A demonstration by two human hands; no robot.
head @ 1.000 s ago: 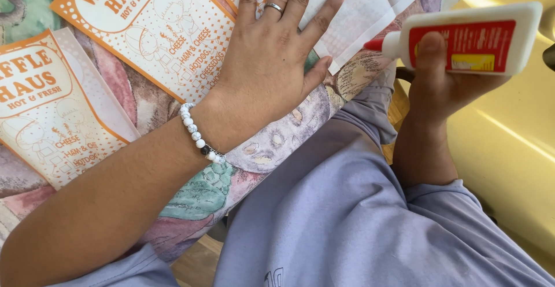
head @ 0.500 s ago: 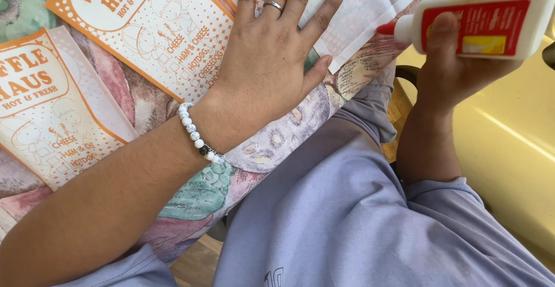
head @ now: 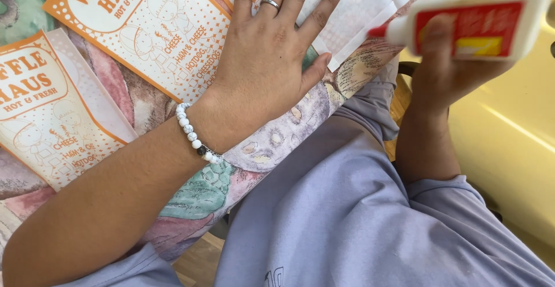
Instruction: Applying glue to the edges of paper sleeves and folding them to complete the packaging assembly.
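The glue bottle (head: pixel 471 24), white with a red label and a red nozzle, is held on its side at the upper right, beyond the table's edge, with the nozzle aimed toward the papers. It is clasped by the right hand (head: pixel 448 67), thumb laid over the label and fingers wrapped behind; the grip is closed around the body, apparently to keep the nozzle aimed.

The printed paper sheet (head: pixel 156 32), white with orange lettering and line drawings, is pinned flat by the left hand (head: pixel 269 61). The palm is pressed down and the fingers are spread wide, nothing being pinched; the sheet appears to be steadied by this. A ring is worn on one finger and a white bead bracelet (head: pixel 195 139) on the wrist.

A second like sheet (head: pixel 49 108) lies just beside, to the left. A pale unprinted sheet (head: pixel 370 4) lies near the nozzle.

The surface is covered by a patterned tablecloth (head: pixel 202 191) in pink and green. Lilac clothing (head: pixel 347 217) fills the foreground; a yellow surface (head: pixel 520 131) is seen at right.
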